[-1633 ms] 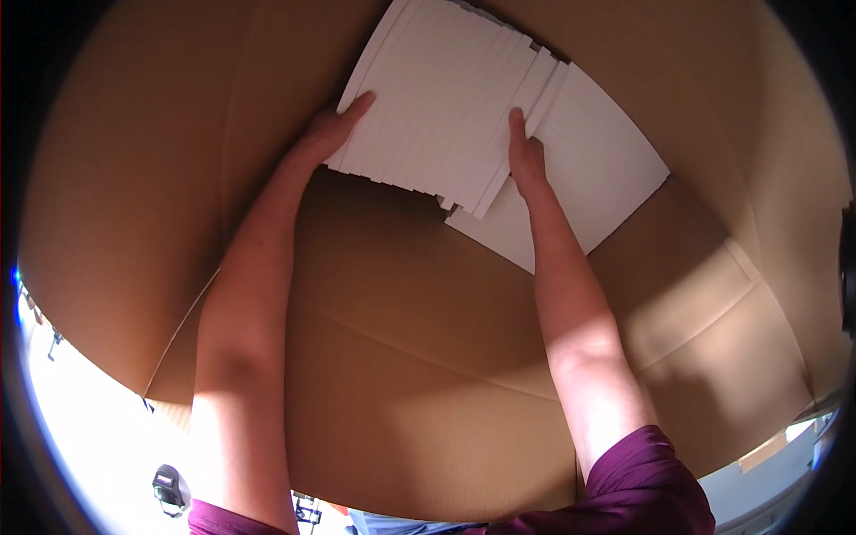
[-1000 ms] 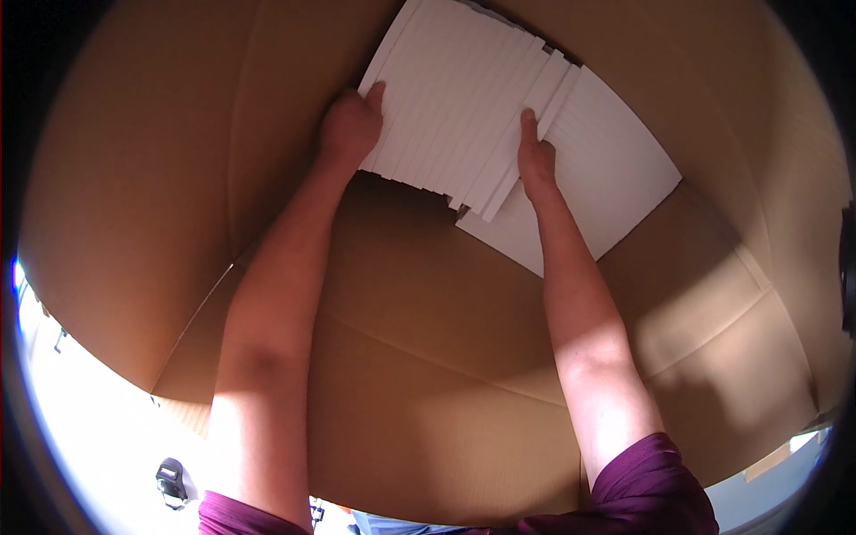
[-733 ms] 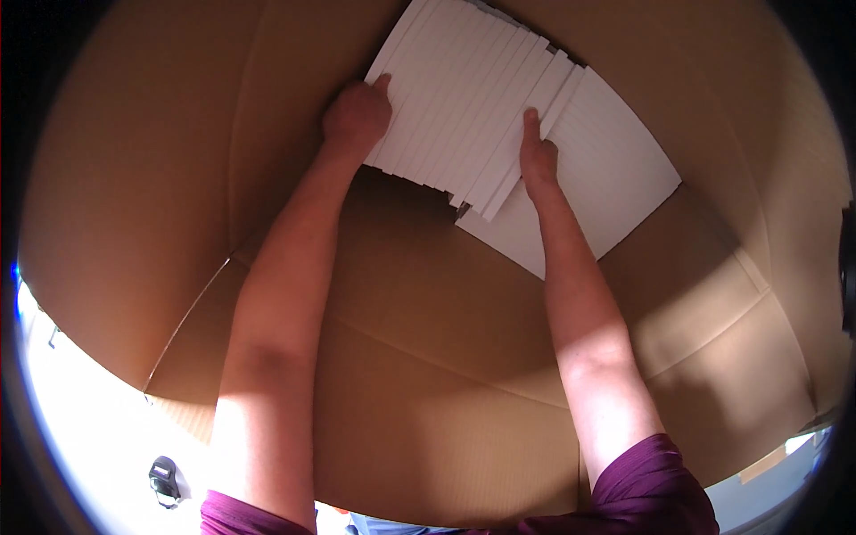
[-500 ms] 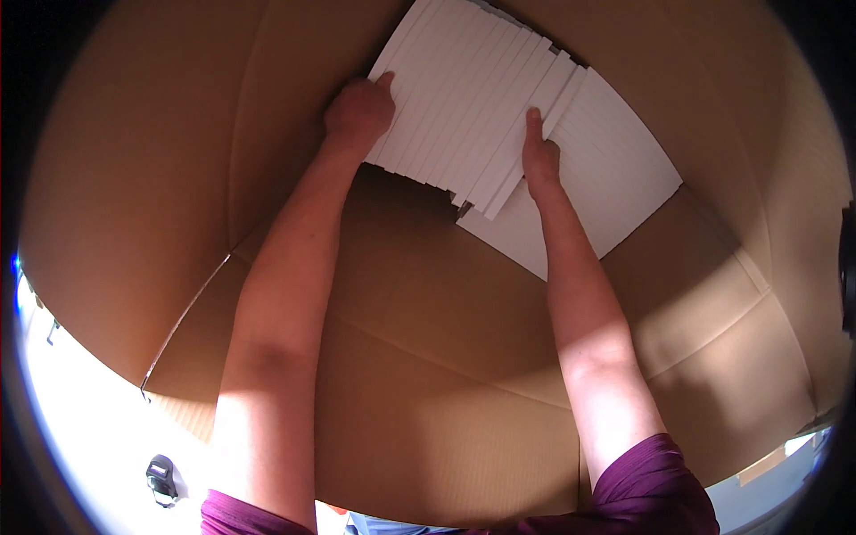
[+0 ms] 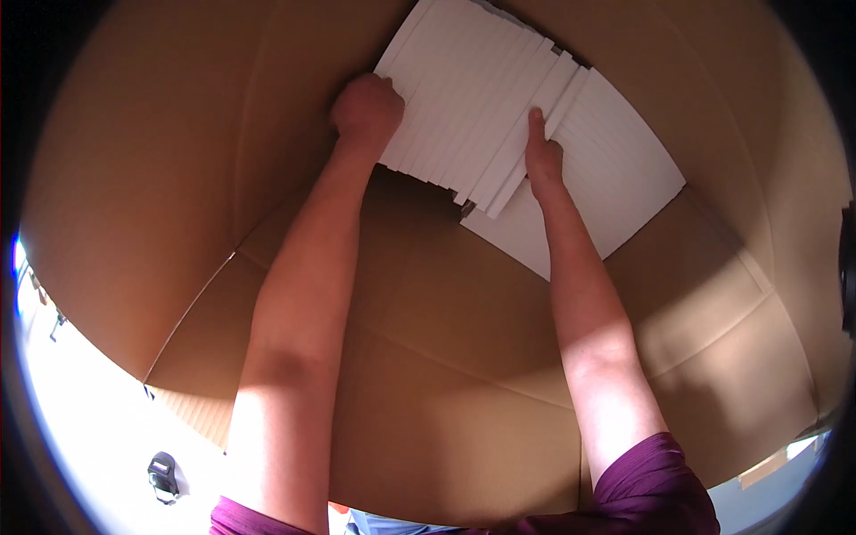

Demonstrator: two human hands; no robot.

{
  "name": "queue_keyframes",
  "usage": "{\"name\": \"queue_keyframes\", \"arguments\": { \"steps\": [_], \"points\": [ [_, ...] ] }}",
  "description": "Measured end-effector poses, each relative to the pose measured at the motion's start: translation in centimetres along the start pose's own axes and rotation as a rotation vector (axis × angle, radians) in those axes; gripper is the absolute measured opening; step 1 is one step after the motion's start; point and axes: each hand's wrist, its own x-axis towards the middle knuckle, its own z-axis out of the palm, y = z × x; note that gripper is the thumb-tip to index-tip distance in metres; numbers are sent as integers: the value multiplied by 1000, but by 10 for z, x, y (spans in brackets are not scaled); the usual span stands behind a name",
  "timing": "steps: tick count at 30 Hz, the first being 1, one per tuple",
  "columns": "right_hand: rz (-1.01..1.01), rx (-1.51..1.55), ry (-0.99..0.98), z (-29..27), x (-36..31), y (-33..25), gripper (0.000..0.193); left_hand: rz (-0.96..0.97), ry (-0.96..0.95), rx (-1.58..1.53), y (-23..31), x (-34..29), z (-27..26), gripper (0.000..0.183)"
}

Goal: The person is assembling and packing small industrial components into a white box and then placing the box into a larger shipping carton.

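Both arms are reaching deep into a large cardboard box point(image 5: 178, 178), whose brown walls are filling almost the whole frame. At the far end, in the upper centre and upper right of the frame, a row of white foam sheets point(image 5: 473, 98) is standing packed on edge, fanned slightly so that each sheet's edge is showing as a thin strip. Behind and to the right of that row a second white stack point(image 5: 615, 169) is lying lower, its near corner pointing toward the lower centre of the frame.

The left hand point(image 5: 366, 109) is sitting at the left edge of the row, its fingers curled into a closed fist against the outermost sheets; whether they are actually pinching a sheet or only pressing on it I cannot tell. The right hand point(image 5: 542, 156) is lying on the right side of the same row with its fingers stretched out flat and straight, pointing up the frame along a sheet's edge, holding nothing.

The sheets' long axis is running from lower left to upper right of the frame, tilted away from the person, and the row is lying between the two hands, touching both. Both hands are equally close; the left one is reaching a little farther up.

At the lower left, past the box's flap, a bright floor is showing with a small dark object point(image 5: 162, 475) on it.
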Motion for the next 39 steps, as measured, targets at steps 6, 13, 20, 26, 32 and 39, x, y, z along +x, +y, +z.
{"name": "queue_keyframes", "arguments": {
  "steps": [6,13,20,26,32,39],
  "points": [
    [6,-40,23,9,-9,3,104,35,-95,144,-6,-7,15,22],
    [18,-61,98,11,-5,4,101,37,184,-101,-12,-40,39,33],
    [83,24,18,14,-15,-2,100,-324,178,-222,-28,-52,43,52],
    [72,-84,-84,-14,-8,-10,96,-636,311,-498,-18,-75,86,69],
    [80,-384,-185,-18,-29,-31,93,-731,130,-1147,-61,-47,112,87],
    [79,-536,-160,-7,-31,-35,90,-764,-75,-1294,-89,-34,130,83]
  ]
}}
